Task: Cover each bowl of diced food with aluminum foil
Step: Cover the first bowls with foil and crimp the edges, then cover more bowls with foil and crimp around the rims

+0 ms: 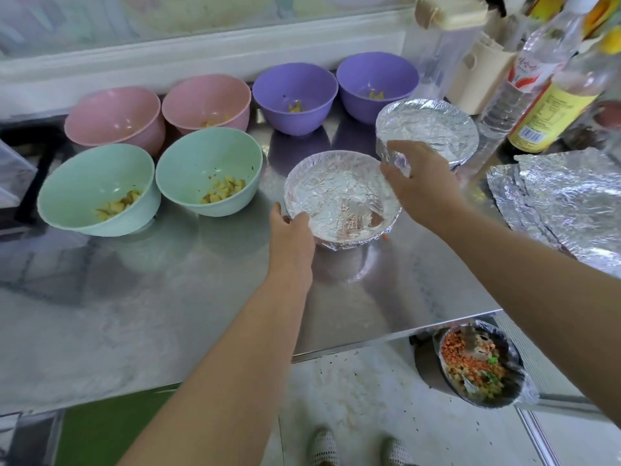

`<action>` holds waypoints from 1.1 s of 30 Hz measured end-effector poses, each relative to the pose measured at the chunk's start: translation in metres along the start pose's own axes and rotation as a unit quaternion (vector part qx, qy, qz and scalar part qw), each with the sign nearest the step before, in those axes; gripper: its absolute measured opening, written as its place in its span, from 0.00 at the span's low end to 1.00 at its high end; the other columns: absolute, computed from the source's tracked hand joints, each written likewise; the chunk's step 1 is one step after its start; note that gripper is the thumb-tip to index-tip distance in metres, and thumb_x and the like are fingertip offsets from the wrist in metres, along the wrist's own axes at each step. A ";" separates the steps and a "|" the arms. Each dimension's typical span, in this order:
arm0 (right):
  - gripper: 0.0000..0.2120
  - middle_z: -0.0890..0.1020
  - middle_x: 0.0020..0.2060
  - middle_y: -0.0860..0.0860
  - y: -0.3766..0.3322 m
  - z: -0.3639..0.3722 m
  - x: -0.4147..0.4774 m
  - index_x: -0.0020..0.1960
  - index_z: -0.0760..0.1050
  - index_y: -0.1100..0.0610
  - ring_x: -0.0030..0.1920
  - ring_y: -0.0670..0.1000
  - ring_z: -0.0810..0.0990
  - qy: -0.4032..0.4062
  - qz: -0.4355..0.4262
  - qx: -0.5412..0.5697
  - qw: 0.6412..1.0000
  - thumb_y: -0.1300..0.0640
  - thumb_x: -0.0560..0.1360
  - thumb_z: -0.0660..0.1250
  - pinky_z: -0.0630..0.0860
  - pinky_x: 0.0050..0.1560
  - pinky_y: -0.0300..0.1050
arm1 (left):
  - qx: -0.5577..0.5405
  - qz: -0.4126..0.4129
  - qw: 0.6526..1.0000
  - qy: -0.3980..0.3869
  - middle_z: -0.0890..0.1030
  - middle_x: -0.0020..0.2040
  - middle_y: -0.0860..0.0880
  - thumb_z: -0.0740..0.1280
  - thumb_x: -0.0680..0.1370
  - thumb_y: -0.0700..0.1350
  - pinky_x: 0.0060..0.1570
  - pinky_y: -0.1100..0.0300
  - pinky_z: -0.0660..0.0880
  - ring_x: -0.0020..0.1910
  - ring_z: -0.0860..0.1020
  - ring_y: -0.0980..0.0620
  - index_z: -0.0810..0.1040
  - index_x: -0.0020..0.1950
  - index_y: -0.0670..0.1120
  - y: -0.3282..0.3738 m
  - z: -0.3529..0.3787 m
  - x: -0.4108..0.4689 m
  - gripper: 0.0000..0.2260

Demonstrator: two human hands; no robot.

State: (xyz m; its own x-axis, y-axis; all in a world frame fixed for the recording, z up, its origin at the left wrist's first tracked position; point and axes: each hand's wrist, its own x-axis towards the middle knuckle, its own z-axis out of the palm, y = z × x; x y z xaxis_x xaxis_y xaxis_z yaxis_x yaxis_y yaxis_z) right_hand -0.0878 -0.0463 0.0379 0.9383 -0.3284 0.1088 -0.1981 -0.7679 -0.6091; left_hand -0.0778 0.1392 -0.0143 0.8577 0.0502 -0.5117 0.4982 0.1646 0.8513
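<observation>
Both arms are bare and reach forward. The left arm (235,348) runs from the near left up to the middle, nearly straight. The left hand (292,230) is palm-inward, its thumb and curled fingers gripping the near-left rim of a foil-covered bowl (339,193). The right arm (537,274) comes in from the near right, angled leftward. The right hand (420,183) is back-up at the bowl's far-right rim with its fingers bent downward; they are blurred, so their hold is unclear.
</observation>
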 end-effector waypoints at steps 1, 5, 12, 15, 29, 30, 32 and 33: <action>0.21 0.76 0.67 0.54 0.005 -0.002 -0.004 0.72 0.71 0.56 0.65 0.56 0.74 -0.008 0.056 0.021 0.998 0.53 0.81 0.64 0.67 0.63 0.46 | 0.000 -0.007 1.000 -0.008 0.77 0.58 0.57 0.60 0.82 0.39 0.60 0.51 0.76 0.52 0.79 0.55 0.60 0.80 0.56 0.005 -0.001 0.000 0.28; 0.17 0.79 0.63 0.51 0.018 0.008 -0.012 0.67 0.73 0.52 0.58 0.56 0.79 -0.103 0.214 0.203 0.950 0.58 0.80 0.66 0.77 0.62 0.57 | 0.020 -0.022 0.999 -0.036 0.78 0.66 0.55 0.58 0.82 0.40 0.59 0.46 0.78 0.59 0.80 0.51 0.67 0.76 0.60 0.015 -0.003 0.007 0.24; 0.18 0.80 0.53 0.50 0.034 0.010 -0.010 0.62 0.75 0.53 0.48 0.52 0.82 -0.158 0.263 0.339 0.889 0.70 0.78 0.60 0.84 0.48 0.59 | 0.010 -0.042 0.999 -0.018 0.81 0.62 0.53 0.58 0.81 0.37 0.45 0.53 0.80 0.57 0.82 0.48 0.71 0.70 0.55 0.015 0.006 0.002 0.20; 0.19 0.80 0.48 0.47 0.037 -0.003 -0.009 0.59 0.75 0.52 0.40 0.47 0.80 -0.161 0.259 0.356 0.883 0.72 0.78 0.59 0.83 0.46 0.53 | 0.006 -0.043 0.999 -0.008 0.82 0.62 0.52 0.59 0.81 0.38 0.49 0.51 0.82 0.57 0.83 0.48 0.71 0.70 0.54 0.016 0.016 -0.004 0.20; 0.20 0.80 0.59 0.57 -0.002 0.031 0.046 0.62 0.75 0.59 0.59 0.61 0.80 -0.140 0.302 0.461 0.823 0.75 0.76 0.57 0.81 0.56 0.61 | 0.060 0.081 0.995 0.020 0.80 0.65 0.49 0.55 0.71 0.31 0.66 0.44 0.76 0.64 0.79 0.47 0.72 0.72 0.48 0.048 0.017 0.051 0.30; 0.20 0.80 0.57 0.57 -0.004 0.035 0.049 0.62 0.75 0.59 0.58 0.60 0.80 -0.135 0.301 0.457 0.826 0.75 0.76 0.57 0.81 0.56 0.61 | 0.067 0.081 0.994 0.017 0.80 0.65 0.50 0.56 0.70 0.33 0.66 0.44 0.76 0.64 0.79 0.47 0.71 0.73 0.49 0.048 0.014 0.060 0.32; 0.19 0.79 0.52 0.55 -0.006 0.043 0.054 0.62 0.75 0.60 0.55 0.59 0.80 -0.120 0.303 0.449 0.832 0.75 0.76 0.57 0.81 0.55 0.61 | 0.088 0.075 0.993 0.014 0.79 0.66 0.52 0.56 0.66 0.37 0.66 0.44 0.75 0.65 0.78 0.48 0.70 0.74 0.52 0.045 0.009 0.078 0.36; 0.19 0.79 0.50 0.54 -0.007 0.047 0.056 0.62 0.75 0.61 0.53 0.58 0.81 -0.114 0.304 0.449 0.833 0.74 0.76 0.57 0.81 0.55 0.60 | 0.100 0.073 0.992 0.011 0.79 0.66 0.53 0.56 0.65 0.38 0.66 0.44 0.75 0.65 0.78 0.49 0.70 0.74 0.53 0.045 0.007 0.084 0.36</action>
State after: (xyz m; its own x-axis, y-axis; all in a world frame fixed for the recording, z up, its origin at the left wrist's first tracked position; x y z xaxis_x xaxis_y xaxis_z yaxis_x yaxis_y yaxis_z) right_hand -0.0206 -0.0335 0.0109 0.7920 -0.3144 -0.5234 -0.4603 0.2556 -0.8501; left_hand 0.0176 0.1440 -0.0187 0.9204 0.0804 -0.3826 0.3867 -0.0446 0.9211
